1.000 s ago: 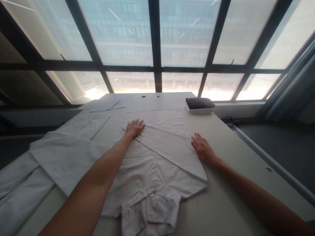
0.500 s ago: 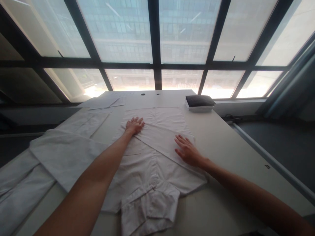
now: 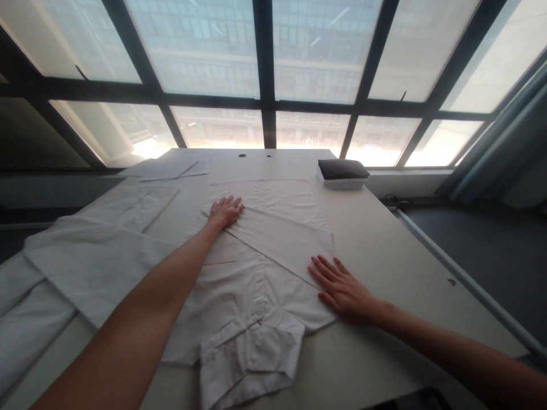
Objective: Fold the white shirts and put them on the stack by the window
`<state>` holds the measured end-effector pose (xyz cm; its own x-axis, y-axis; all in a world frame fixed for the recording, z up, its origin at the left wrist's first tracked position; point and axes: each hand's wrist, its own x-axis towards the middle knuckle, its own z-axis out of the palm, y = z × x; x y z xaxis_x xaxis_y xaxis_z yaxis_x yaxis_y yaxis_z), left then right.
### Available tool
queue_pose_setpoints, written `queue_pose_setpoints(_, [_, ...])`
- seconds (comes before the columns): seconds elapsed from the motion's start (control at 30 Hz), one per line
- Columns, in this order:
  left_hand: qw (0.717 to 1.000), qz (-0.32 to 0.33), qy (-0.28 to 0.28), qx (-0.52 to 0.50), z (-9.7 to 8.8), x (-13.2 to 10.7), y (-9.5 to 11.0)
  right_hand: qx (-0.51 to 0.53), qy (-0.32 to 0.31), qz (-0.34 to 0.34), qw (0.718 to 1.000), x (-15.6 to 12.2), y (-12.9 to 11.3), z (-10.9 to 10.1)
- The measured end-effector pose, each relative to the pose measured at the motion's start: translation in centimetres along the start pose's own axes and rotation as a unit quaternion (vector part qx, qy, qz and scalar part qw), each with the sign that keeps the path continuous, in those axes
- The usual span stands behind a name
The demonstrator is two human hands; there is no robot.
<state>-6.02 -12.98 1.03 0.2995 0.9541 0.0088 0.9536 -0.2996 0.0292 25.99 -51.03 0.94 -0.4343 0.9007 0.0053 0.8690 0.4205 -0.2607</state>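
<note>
1. Since half a second ago, my right hand (image 3: 344, 290) has slid back toward me, from the middle of the folded-over sleeve to the shirt's near right edge. My left hand (image 3: 225, 210) has kept its spot.
2. Nearest me, at 6 o'clock, the crumpled collar (image 3: 248, 359) of the white cotton button-up shirt (image 3: 260, 273) lies by the table's near edge.
3. The shirt is spread flat in the middle of the pale, smooth-topped table (image 3: 384, 239). One sleeve is folded across it in a slanting band from 4 o'clock up to 11 o'clock.
4. My right hand rests at the shirt's 4 o'clock, palm down and fingers spread. It lies flat on the cloth's edge and grips nothing.
5. My left hand lies at the shirt's 11 o'clock, also released and flat. Its fingers press on the far end of the folded sleeve and hold nothing.
6. At 9 o'clock a second white garment (image 3: 98, 262) lies spread and rumpled just beside the shirt, reaching out past the table's left side.
7. Farther off, at 11 o'clock, thin pale sheets of paper (image 3: 171, 168) lie flat on the table.
8. At 1 o'clock, near the far right corner, a low stack of white folded pieces topped by a dark grey folded cloth (image 3: 342, 169) stands well apart from the shirt.
9. Beyond the table, at 12 o'clock, rises the dark-framed window wall (image 3: 265, 108). A grey curtain (image 3: 504, 142) hangs at 2 o'clock.
</note>
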Motion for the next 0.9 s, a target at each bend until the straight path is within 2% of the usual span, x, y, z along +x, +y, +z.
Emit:
queue_pose_setpoints(0.1, [1.0,0.001,0.0,-0.002,0.1,0.1,0.0,0.044,-0.016,0.0,0.999,-0.2,0.7,-0.9])
queue_pose_setpoints(0.17, [1.0,0.0,0.001,-0.001,0.2,0.2,-0.1,0.081,0.021,0.027,0.996,0.8,1.2,-2.3])
queue_pose_setpoints(0.27, [1.0,-0.002,0.003,0.001,0.2,0.3,-0.2,0.091,0.125,0.08,0.985,4.1,1.5,-4.2])
queue_pose_setpoints(0.33, [1.0,-0.002,0.0,0.002,0.1,0.3,-0.1,0.074,0.136,0.093,0.984,7.0,1.2,-4.6])
queue_pose_setpoints(0.5, [1.0,-0.004,-0.01,0.006,0.1,-0.3,0.0,0.006,0.072,0.06,0.996,12.7,-0.5,-2.1])
queue_pose_setpoints(0.67, [1.0,0.003,-0.003,-0.008,-0.7,-0.6,-0.1,-0.013,0.049,0.059,0.997,13.8,-0.6,-0.1])
queue_pose_setpoints(0.73, [1.0,0.022,0.004,0.0,-1.5,-1.1,0.9,-0.016,0.049,0.058,0.997,13.6,-0.4,0.0])
queue_pose_setpoints(0.8, [0.997,0.072,0.017,0.013,-2.1,-2.3,3.1,-0.019,0.05,0.056,0.997,13.5,-0.4,0.1])
queue_pose_setpoints(0.9, [0.969,0.243,0.037,-0.004,-1.6,-5.4,8.3,-0.026,0.071,0.08,0.994,13.7,-0.2,0.8])
